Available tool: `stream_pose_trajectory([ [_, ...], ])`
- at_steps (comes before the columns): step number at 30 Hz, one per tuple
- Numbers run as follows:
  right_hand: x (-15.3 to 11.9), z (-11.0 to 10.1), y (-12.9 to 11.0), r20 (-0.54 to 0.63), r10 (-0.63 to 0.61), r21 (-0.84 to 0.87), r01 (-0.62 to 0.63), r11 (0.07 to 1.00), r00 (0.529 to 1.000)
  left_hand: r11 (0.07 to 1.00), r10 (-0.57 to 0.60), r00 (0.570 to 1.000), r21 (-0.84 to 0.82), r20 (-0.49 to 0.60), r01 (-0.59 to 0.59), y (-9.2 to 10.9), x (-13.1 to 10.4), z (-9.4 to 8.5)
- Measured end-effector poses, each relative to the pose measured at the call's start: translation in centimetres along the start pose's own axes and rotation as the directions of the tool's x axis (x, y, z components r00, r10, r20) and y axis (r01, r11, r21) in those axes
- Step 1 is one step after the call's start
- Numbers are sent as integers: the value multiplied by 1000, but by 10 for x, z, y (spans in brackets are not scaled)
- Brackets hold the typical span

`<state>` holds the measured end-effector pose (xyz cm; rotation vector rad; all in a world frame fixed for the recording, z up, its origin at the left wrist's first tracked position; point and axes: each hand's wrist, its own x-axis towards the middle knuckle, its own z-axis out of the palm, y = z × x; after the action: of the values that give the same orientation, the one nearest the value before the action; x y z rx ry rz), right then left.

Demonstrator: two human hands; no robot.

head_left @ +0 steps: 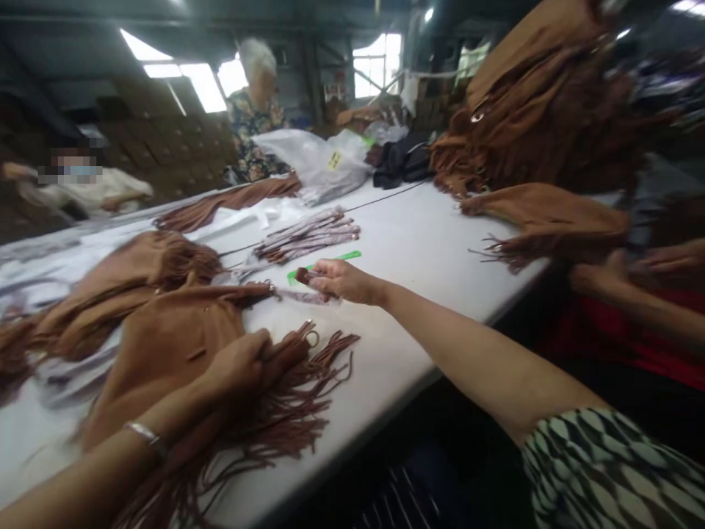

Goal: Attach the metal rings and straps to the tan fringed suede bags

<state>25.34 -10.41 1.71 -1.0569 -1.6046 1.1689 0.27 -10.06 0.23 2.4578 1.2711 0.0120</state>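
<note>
My left hand (pixel 242 367) is closed on the edge of a brown fringed bag (pixel 159 353), near a metal ring (pixel 312 339); long tassels spread from the bag over the table. My right hand (pixel 346 281) pinches a brown strap (pixel 302 275) that looks partly wrapped in clear plastic. Part of the strap trails left toward a metal clasp by the bag; whether it is fastened there I cannot tell. Just behind my right fingers lies a green comb (pixel 348 256). A bundle of plastic-wrapped straps (pixel 313 235) rests farther back.
More brown bags (pixel 132 272) lie at left on the white table (pixel 407 250). Beyond are a clear plastic bag (pixel 324 158) and a black item (pixel 405 158). A tall pile of brown bags (pixel 540 110) stands at right, near another person's hands (pixel 606 279). Two people are across the table.
</note>
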Motion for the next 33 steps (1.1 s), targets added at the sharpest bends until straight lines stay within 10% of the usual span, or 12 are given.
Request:
stream_pose_trajectory([
  [4, -12, 5, 20, 128, 99, -231, -68, 971, 987, 986, 33, 995, -164, 91, -18, -3, 1, -8],
  [7, -16, 3, 32, 129, 146, -309, -100, 946, 981, 965, 6, 999, -262, -54, -20, 9, 13, -14],
  [10, -16, 0, 43, 112, 114, -187, -92, 978, 987, 977, 80, 987, -183, -141, -105, 26, 24, -5],
  [14, -13, -1, 47, 93, 115, 5, -116, 993, 989, 932, 347, 937, 95, 43, -350, 38, 37, 21],
  [20, 2, -2, 37, 83, 146, 26, -149, 989, 986, 977, 160, 985, -130, -72, -168, 15, 49, 37],
  [24, 7, 5, 42, 102, 214, -121, -202, 972, 971, 548, -136, 987, -837, -83, 5, -3, 45, 34],
  [27, 6, 14, 46, 109, 227, -182, -205, 962, 968, 192, -195, 981, -980, 19, 57, -8, 44, 30],
  [33, 9, 24, 36, 44, 309, 56, -311, 949, 950, 52, -165, 985, -997, 52, 61, -14, 49, 30],
])
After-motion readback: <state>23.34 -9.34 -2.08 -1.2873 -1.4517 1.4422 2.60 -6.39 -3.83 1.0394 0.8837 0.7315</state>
